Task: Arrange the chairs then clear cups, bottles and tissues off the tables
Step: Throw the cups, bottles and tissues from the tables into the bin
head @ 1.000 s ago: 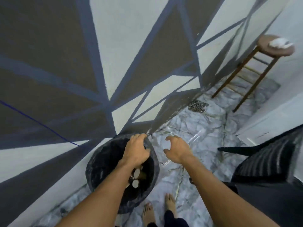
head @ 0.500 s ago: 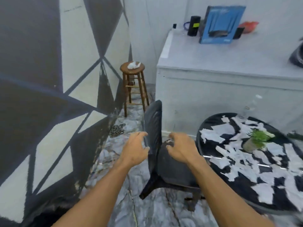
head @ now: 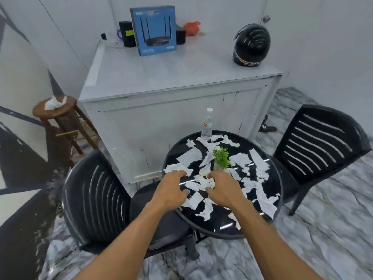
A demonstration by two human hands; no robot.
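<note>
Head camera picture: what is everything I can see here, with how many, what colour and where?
round table: one, black, centre
tissue scraps: many, white, scattered over the table
bottle: one, clear, far edge of the table
small plant: one, green, middle of the table
chairs: two, black, either side of the table
cabinet: one, white, behind the table
router box: one, blue, on the cabinet
helmet: one, black, on the cabinet, right
stool: one, brown wood, left, with a white tissue on top
hands: left and right, over the scraps at the table's near side
</note>
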